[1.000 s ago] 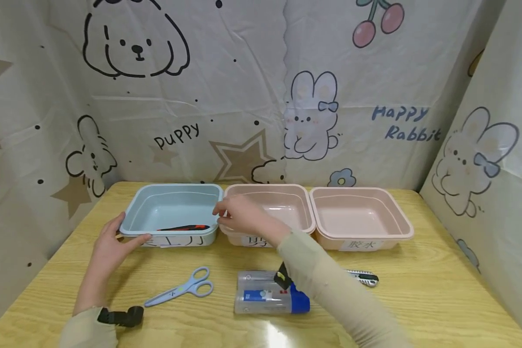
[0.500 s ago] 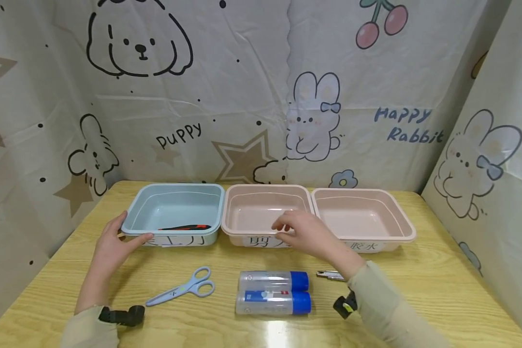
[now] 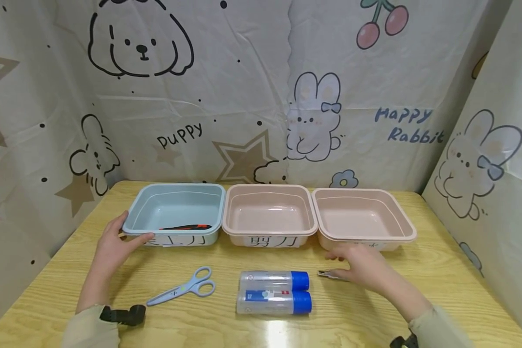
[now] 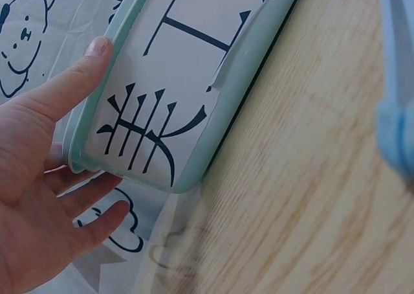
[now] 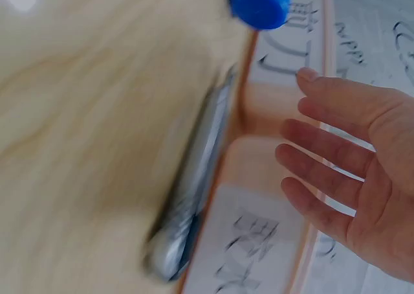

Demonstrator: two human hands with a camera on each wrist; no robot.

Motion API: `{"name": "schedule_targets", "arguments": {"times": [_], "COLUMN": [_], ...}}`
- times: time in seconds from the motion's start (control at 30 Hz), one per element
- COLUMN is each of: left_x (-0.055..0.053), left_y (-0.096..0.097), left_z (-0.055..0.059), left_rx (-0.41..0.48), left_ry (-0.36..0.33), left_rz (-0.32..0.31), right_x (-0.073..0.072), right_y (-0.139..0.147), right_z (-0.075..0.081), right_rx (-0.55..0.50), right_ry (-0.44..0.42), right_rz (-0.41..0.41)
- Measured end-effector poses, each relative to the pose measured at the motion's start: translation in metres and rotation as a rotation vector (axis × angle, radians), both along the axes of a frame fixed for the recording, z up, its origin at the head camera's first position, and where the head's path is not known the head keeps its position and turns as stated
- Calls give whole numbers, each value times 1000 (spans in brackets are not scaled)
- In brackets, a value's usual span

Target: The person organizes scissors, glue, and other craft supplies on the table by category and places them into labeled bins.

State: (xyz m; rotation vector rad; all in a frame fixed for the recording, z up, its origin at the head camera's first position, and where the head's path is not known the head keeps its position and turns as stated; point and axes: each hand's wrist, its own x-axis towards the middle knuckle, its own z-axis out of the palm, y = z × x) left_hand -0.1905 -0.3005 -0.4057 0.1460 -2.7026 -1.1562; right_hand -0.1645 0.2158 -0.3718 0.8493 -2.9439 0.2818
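Observation:
My left hand [image 3: 113, 246] holds the front-left corner of a light blue plastic basin [image 3: 178, 200]. Its thumb lies on the front rim, and the other fingers reach around the left side in the left wrist view. A slim red-and-black utility knife [image 3: 187, 227] lies inside that basin, partly hidden by the front rim. My right hand [image 3: 365, 268] hovers over a silver utility knife [image 5: 191, 184] on the table, its fingers spread and holding nothing. From the head view, the hand covers most of that knife. The right pink basin [image 3: 356, 217] stands just behind the hand.
Light blue scissors [image 3: 174, 293] lie on the table [image 3: 217, 333] at front left. Two clear bottles with blue caps, an upper one [image 3: 265, 280] and a lower one [image 3: 265, 303], lie side by side. A middle pink basin [image 3: 269, 212] stands between the others. A printed curtain hangs behind.
My right hand has moved right and toward me, from beside the blue basin, past the middle pink basin, to above the silver utility knife. My left hand has stayed at the blue basin.

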Motion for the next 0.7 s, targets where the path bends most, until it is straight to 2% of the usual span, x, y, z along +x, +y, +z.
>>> {"name": "schedule_targets", "arguments": {"times": [0.13, 0.27, 0.5, 0.7], "left_x": [1, 1, 1, 0], "left_y": [1, 1, 0, 0], "left_z": [1, 1, 1, 0], "left_rx": [0, -2, 1, 12], "left_ry": [1, 3, 10, 17], "left_rz": [0, 0, -5, -6], "right_x": [7, 10, 8, 6], "right_y": [20, 35, 48, 47], "right_z": [-7, -17, -34, -36], "right_rx": [66, 98, 72, 39], "right_ry": [-42, -42, -14, -47], "right_rz": [-58, -113, -112, -94]}}
